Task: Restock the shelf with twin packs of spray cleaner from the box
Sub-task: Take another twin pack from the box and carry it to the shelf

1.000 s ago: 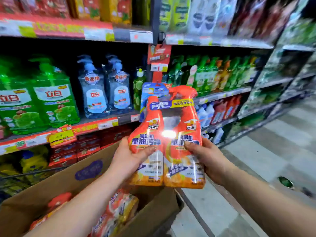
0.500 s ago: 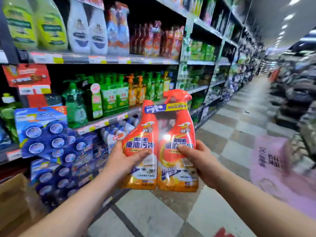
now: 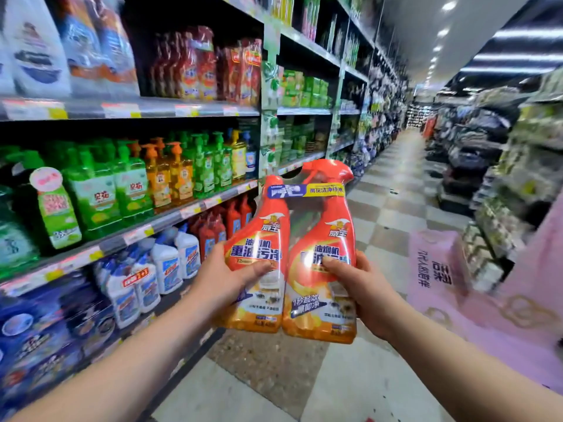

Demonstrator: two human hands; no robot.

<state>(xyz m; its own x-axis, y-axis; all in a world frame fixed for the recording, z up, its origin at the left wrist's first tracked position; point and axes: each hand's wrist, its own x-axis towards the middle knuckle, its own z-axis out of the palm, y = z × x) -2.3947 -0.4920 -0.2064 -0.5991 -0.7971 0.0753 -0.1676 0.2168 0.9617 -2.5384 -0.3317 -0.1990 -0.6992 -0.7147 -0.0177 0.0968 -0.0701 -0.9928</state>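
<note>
shelf [image 3: 166, 221] with green and orange pump bottles [image 3: 131, 187] in a row

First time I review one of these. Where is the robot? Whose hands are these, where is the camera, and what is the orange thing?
There is no robot: a person works with bare hands. The view comes from a wide-angle camera worn on that person's head, looking forward and down. The left hand and right hand each grip one side of a twin pack: two orange spray bottles joined by a blue and yellow band at the necks. It is held upright in the aisle, not yet on a shelf. On the left run shelves with green and orange pump bottles. Below them stand white bottles and red bottles. The checkered floor stretches ahead. The box is not in view.
</note>
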